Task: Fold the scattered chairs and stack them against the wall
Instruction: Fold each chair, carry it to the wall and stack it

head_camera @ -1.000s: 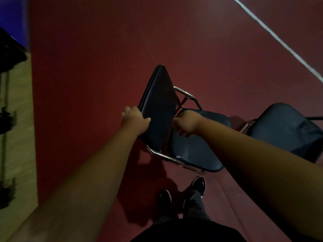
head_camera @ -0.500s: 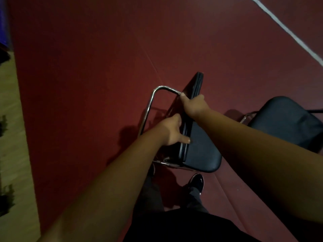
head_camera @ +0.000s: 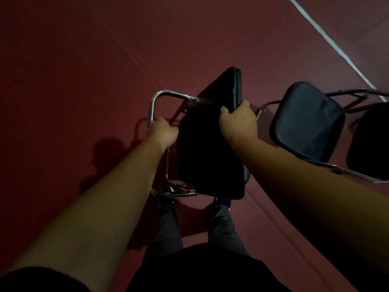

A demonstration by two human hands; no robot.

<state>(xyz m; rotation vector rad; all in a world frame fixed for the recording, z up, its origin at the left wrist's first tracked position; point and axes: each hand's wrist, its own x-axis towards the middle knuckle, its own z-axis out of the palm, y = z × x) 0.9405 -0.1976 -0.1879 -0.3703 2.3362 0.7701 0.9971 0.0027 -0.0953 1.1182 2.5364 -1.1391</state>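
Now both hands are clamped on the folded chair

Left hand (head_camera: 162, 131) is closed around the upright tube of the chrome frame (head_camera: 151, 110), just below its rounded upper corner. The knuckles face the camera and the fingers wrap out of sight behind the metal. Right hand (head_camera: 239, 123) grips the top edge of the folded chair (head_camera: 206, 154), with the thumb on the near side of the black pad and the fingers curled over the far side. Both forearms reach forward and down from the lower corners of the view, nearly straight, and angle inward toward the chair.

The chair stands upright on the red floor (head_camera: 84, 70), directly in front of the person's legs (head_camera: 168, 228). Its seat and back are pressed flat together, and its lower frame bar is just ahead of the feet. A second chair (head_camera: 307, 123) stands near it on the right, unfolded, with its seat facing up. A white line (head_camera: 337, 49) crosses the floor diagonally at the upper right.
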